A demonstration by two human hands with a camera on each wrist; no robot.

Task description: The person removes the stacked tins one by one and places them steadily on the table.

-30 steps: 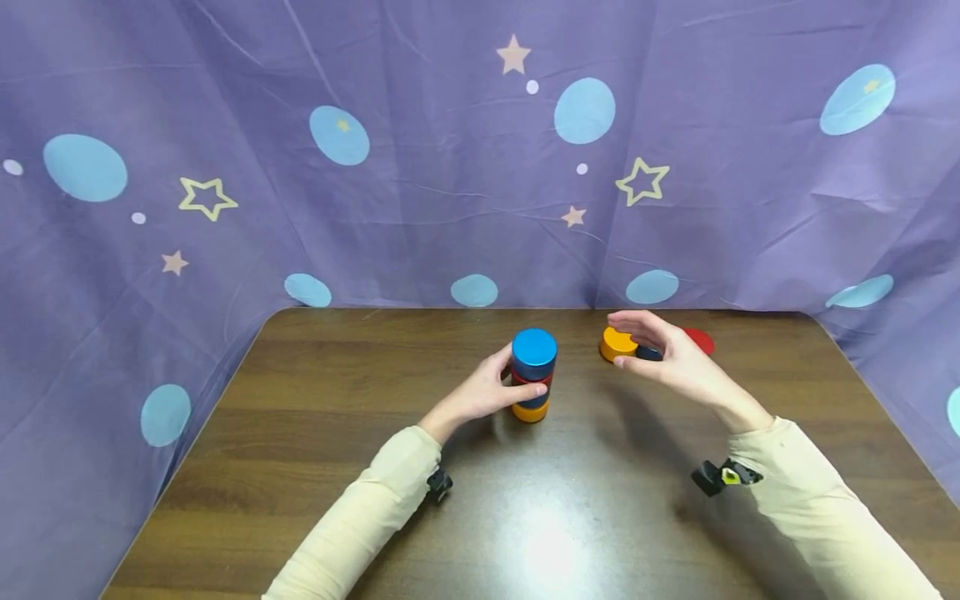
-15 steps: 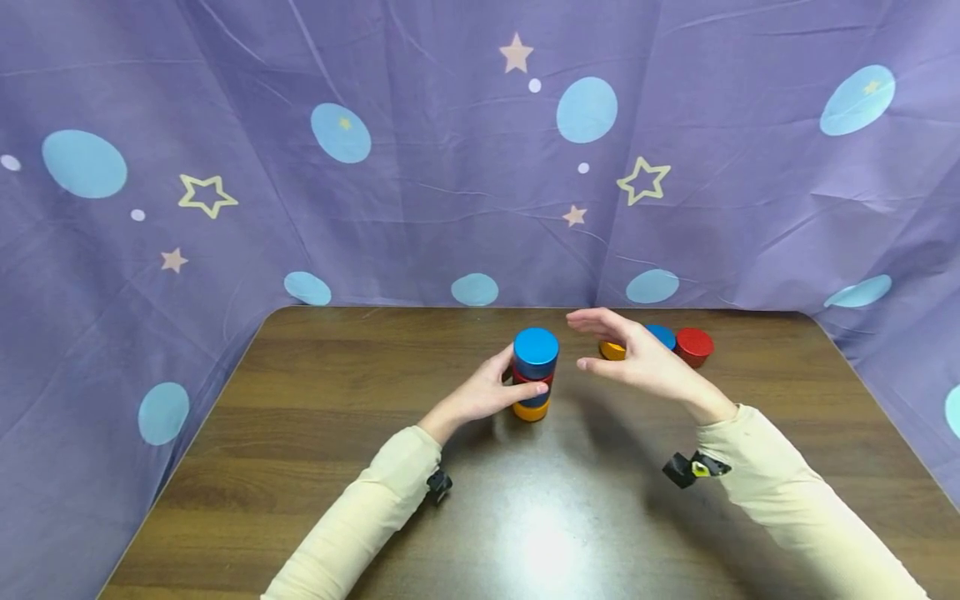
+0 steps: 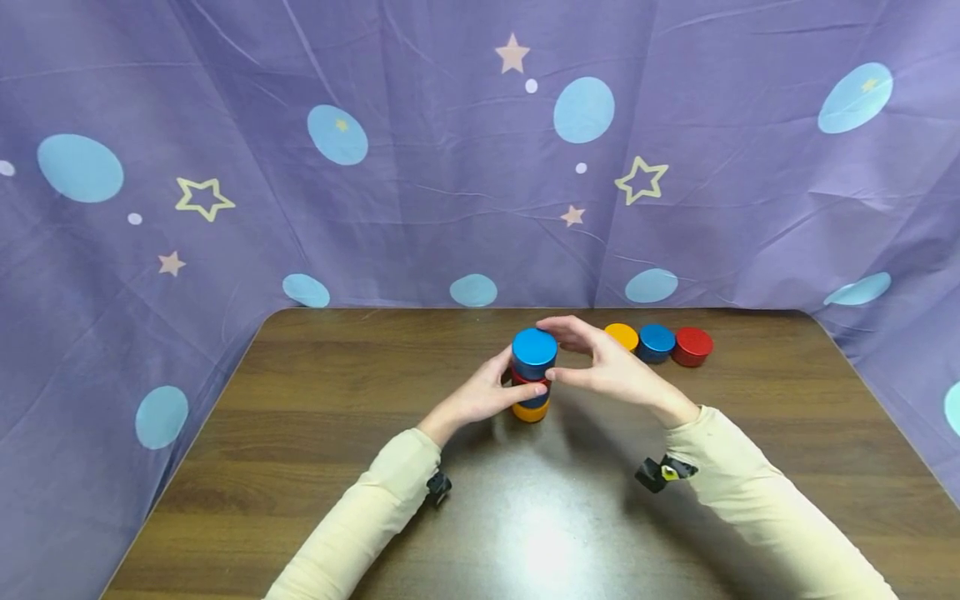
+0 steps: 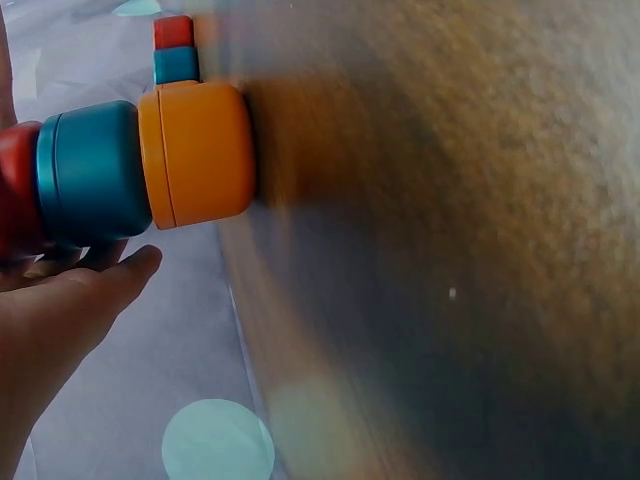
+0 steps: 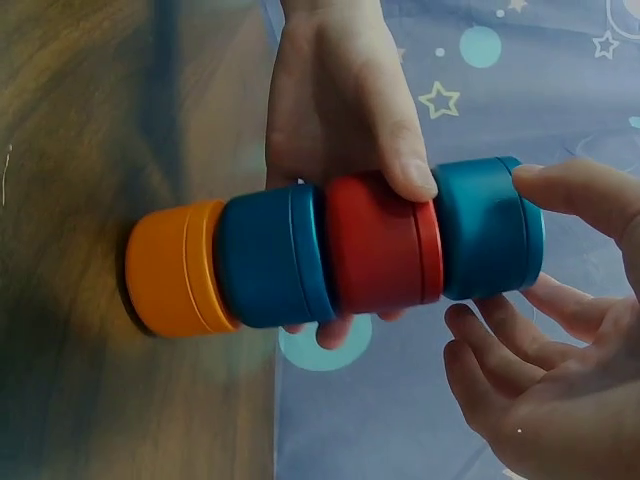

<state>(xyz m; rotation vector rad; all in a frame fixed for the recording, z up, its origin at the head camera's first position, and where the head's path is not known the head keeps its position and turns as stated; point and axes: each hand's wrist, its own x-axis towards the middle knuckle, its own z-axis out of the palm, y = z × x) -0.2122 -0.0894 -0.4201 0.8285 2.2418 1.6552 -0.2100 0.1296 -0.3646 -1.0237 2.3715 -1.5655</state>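
A stack of small round lidded tins stands upright on the wooden table. From the bottom it goes orange tin, lower blue tin, red tin, and upper blue tin on top. My left hand grips the stack from the left around its middle, thumb across the front at the red tin. At the top, my right hand has its thumb at the lid edge of the upper blue tin and its fingers curled behind it. Parts of the left fingers are hidden behind the stack.
To the right, near the table's back edge, an orange tin, a blue tin and a red tin sit in a row. A purple patterned curtain hangs behind the table.
My right hand has moved left from over the row of tins to the top of the stack, bringing the row into view. My left hand keeps its grip in place.
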